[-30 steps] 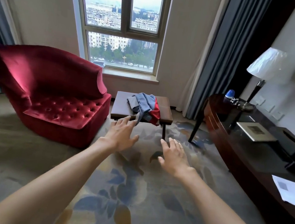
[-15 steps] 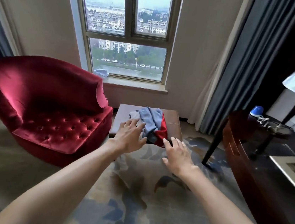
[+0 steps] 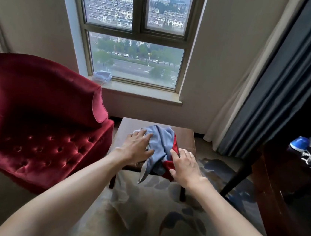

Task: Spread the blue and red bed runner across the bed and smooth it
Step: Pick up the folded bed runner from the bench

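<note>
The blue and red bed runner (image 3: 161, 148) lies bunched in a heap on a low brown stool (image 3: 184, 139) under the window, one blue corner hanging over the stool's near edge. My left hand (image 3: 137, 147) reaches over the heap's left side with fingers straight, at or just above the blue cloth. My right hand (image 3: 185, 165) is stretched out flat at the heap's right side, over the red part. I cannot tell whether either hand touches the cloth. No bed is in view.
A red velvet armchair (image 3: 38, 123) stands close on the stool's left. A dark wooden desk (image 3: 289, 183) with a blue object (image 3: 300, 142) stands at right, dark curtains (image 3: 292, 79) behind it. Patterned carpet (image 3: 148, 215) covers the floor before the stool.
I have come closer to the stool. Both hands have moved forward from above the carpet to the two sides of the runner heap.
</note>
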The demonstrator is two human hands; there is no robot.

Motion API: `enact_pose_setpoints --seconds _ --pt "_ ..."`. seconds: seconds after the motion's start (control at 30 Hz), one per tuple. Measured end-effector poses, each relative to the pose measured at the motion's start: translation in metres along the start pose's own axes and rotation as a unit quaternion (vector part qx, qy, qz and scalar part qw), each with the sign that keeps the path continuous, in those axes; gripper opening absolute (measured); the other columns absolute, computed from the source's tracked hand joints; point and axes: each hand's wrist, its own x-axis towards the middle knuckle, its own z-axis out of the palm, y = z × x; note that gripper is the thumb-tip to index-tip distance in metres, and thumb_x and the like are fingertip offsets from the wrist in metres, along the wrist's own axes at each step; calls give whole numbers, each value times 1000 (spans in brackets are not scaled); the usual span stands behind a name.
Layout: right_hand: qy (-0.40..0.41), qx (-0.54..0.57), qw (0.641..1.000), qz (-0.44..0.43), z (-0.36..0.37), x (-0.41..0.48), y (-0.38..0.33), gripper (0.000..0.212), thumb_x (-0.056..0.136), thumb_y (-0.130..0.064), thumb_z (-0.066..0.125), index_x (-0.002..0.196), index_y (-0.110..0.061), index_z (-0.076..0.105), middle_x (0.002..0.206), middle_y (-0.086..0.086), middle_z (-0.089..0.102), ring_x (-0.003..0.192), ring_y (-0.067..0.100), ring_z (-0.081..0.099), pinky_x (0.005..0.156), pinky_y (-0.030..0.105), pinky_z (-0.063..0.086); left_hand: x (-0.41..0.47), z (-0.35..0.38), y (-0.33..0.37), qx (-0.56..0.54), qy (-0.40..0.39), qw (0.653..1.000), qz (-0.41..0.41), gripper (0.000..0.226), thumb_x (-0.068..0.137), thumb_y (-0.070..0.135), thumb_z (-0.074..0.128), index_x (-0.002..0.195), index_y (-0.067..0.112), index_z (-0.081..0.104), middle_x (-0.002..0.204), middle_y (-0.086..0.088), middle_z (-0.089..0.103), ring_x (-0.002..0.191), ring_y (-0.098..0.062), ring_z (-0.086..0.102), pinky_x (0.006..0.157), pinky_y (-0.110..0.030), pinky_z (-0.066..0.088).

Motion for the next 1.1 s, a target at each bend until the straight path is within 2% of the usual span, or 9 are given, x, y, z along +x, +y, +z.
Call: enact_pose_setpoints --seconds 0.17,0.33,0.43,0.6,0.87,1.1 --pt "1 -4 1000 2 4 71 32 64 84 -34 63 139 -16 36 131 14 46 124 32 41 109 40 26 84 -2 -14 -16 -15 1000 8 69 87 44 51 145 19 25 151 -12 26 135 -31 31 108 -41 25" --pt "-19 -9 1000 4 14 137 64 64 83 -28 63 138 -15 35 137 16 41 129 31 37 112 40 22 160 3 -25 -32 -18 999 13 67 86 43 52 143 17 28 150 -12 26 136 -30 31 109 -40 25" --pt "-35 -10 999 -1 25 176 82 64 83 -30 64 138 -14 35 138 16 40 131 31 35 113 39 20 203 10 -31 -29 -24 999 3 69 87 43 51 146 18 25 152 -11 23 139 -28 25 111 -40 22" --pt "-44 -1 999 -16 43 262 122 62 83 -28 63 138 -14 36 139 17 39 132 32 34 114 40 18 290 21 -41 6 -26 999 -18 68 87 46 50 146 20 26 151 -9 25 135 -29 28 106 -43 27" --pt "-79 19 996 -46 63 394 192 66 82 -28 65 139 -14 34 135 16 42 128 31 37 110 37 24 419 35 -62 25 -64 996 -58 71 87 49 50 146 19 25 152 -10 25 136 -29 27 108 -45 26" --pt "-144 35 987 -64 104 453 215 65 81 -25 66 137 -14 35 132 15 43 125 30 39 109 37 26 472 77 -85 -14 -87 990 -108 72 87 48 51 146 17 25 153 -12 24 138 -29 27 110 -41 22"
